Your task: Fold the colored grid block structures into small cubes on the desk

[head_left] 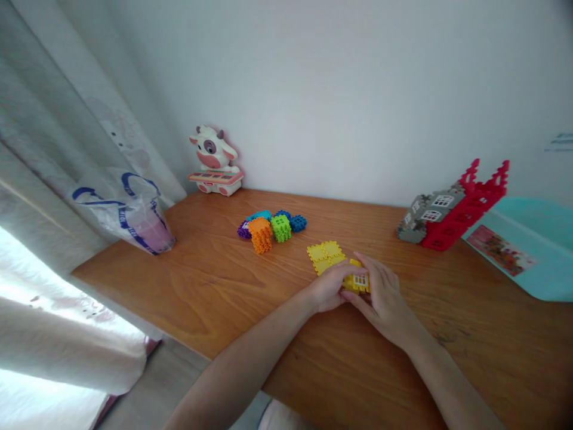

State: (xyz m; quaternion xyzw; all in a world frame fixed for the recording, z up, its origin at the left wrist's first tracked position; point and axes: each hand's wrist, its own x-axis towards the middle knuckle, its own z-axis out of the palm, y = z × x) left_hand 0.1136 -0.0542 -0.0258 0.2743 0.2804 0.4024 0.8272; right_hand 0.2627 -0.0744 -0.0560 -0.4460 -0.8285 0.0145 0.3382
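Observation:
Both of my hands are closed around a yellow building piece with a white lattice window (360, 280), just above the wooden table. My left hand (331, 286) grips it from the left, thumb across its top. On the other side my right hand (382, 292) holds the right edge, with fingers behind and thumb at the near side. Just beyond my left hand lies a flat yellow panel of joined square tiles with toothed edges (325, 253). Part of that panel is covered by my left hand. How the held piece joins underneath is hidden.
Stacks of orange tiles (261, 234), green tiles (281, 227) and blue tiles (297, 223) stand farther back. A red and grey castle-like build (452, 209) and a turquoise tub (532, 239) are at right. A cow keyboard toy (215, 161) and plastic bag (143, 221) are at left.

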